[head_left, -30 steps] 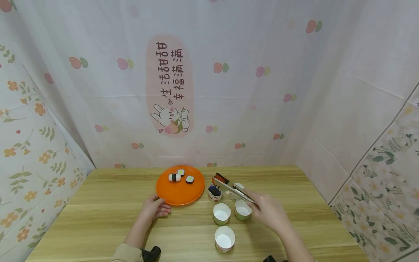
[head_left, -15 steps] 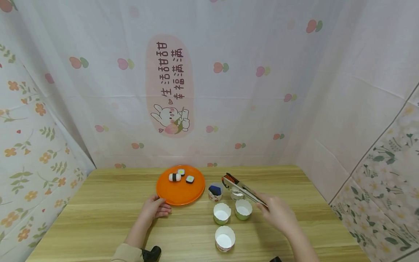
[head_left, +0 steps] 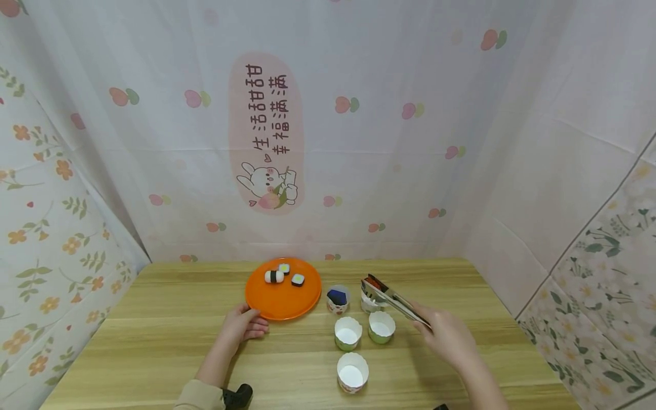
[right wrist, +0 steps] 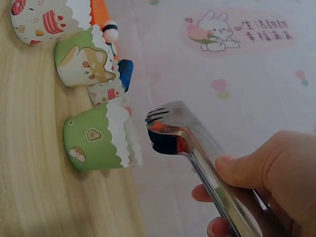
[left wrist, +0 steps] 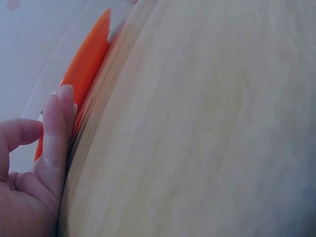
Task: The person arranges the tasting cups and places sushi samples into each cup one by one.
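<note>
At the near-left rim of an orange plate (head_left: 283, 302), my left hand (head_left: 241, 326) pinches the edge between thumb and fingers; the left wrist view shows the fingers (left wrist: 55, 133) against it. My right hand (head_left: 446, 336) grips metal tongs (head_left: 405, 308). Between the tongs' tips is a toy sushi piece with orange-red topping and a black wrap (right wrist: 165, 140), partly hidden by the metal. It hangs over a whitish paper cup (head_left: 370, 306) at the back right. On the plate lie a white roll with a black band (head_left: 274, 277) and two small sushi rolls (head_left: 298, 279).
Left of the whitish cup, another cup (head_left: 337, 309) holds a dark blue piece (head_left: 337, 296). Nearer stand two green paper cups (head_left: 348, 340) (head_left: 381, 334) and a patterned cup (head_left: 352, 380). Printed curtains (head_left: 389, 171) enclose the wooden table (head_left: 169, 330).
My right hand has moved to the right, carrying the sushi piece in the tongs from near the blue-filled cup to over the back-right cup. The left hand and plate have stayed still.
</note>
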`<act>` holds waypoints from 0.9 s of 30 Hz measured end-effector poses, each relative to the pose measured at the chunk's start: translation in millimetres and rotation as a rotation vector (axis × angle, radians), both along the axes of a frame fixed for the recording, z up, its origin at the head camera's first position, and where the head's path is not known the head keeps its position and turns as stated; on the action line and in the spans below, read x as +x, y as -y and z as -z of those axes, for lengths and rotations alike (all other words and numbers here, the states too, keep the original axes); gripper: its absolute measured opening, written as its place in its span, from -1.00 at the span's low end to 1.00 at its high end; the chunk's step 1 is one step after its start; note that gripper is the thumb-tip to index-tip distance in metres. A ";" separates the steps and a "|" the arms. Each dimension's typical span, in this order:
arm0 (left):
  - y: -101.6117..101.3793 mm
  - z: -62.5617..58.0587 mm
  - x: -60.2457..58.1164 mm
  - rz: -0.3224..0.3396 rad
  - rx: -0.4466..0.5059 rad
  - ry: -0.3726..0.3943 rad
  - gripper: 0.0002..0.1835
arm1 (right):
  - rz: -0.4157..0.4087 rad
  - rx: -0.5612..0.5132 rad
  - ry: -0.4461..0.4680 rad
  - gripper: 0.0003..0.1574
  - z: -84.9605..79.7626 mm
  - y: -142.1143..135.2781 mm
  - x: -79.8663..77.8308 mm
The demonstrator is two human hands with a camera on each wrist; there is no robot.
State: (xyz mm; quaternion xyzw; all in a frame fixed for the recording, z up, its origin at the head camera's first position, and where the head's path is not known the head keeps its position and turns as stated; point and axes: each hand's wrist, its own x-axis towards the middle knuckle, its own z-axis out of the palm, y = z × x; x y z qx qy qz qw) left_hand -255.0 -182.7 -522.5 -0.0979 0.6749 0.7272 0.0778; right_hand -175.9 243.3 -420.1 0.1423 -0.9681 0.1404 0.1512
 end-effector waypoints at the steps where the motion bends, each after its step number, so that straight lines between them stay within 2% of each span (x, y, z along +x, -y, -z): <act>1: 0.1 0.0 -0.3 0.000 0.001 0.001 -0.71 | -0.003 0.005 -0.006 -0.48 0.8 -0.8 -0.2; 8: 0.5 0.7 -1.3 0.000 -0.001 0.001 -0.72 | -0.016 0.013 0.003 -0.48 3.2 -4.0 -1.5; 18: 0.7 2.0 -2.0 -0.002 0.005 0.004 -0.73 | 0.018 -0.008 0.098 -0.46 3.0 -2.8 -4.1; 27: 0.5 2.0 -2.2 -0.003 0.006 0.002 -0.74 | 0.017 0.025 0.097 -0.46 4.7 -3.1 -5.1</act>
